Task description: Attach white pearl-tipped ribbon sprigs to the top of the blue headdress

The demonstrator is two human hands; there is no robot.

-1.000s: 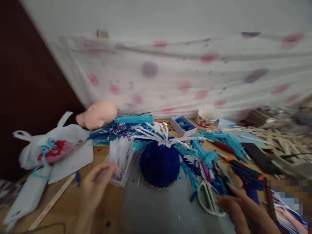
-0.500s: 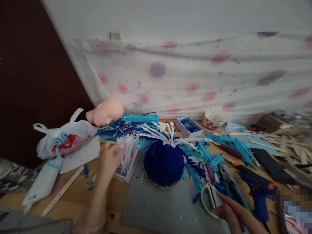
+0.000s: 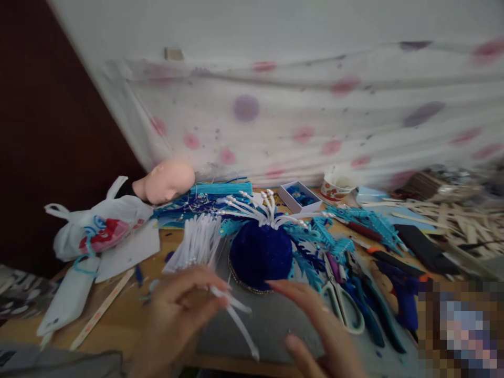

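Note:
Between the fingertips of my left hand (image 3: pixel 185 304), at the front of the table, are a few thin white stems (image 3: pixel 242 326) hanging to the right. To their right, my right hand (image 3: pixel 323 328) has its thumb and fingers apart with nothing in them. Just behind my hands sits a dark blue velvet cap (image 3: pixel 260 254) with a beaded rim. White pearl-tipped stems (image 3: pixel 270 212) fan out from its top, and turquoise feather-like pieces (image 3: pixel 309 268) spread from its side. Behind my left hand lies a box of white stems (image 3: pixel 200 239), its front partly hidden.
Scissors (image 3: pixel 342 310), pliers (image 3: pixel 370 299) and a blue glue gun (image 3: pixel 403 294) lie at the right. A mannequin head (image 3: pixel 169 181) and a plastic bag (image 3: pixel 104 226) are at the back left. A small box (image 3: pixel 301 198) and a paper cup (image 3: pixel 336 186) stand behind the cap.
My left hand has moved from the stem box toward the front centre with white stems in it. My right hand has come left, away from the scissors, toward it.

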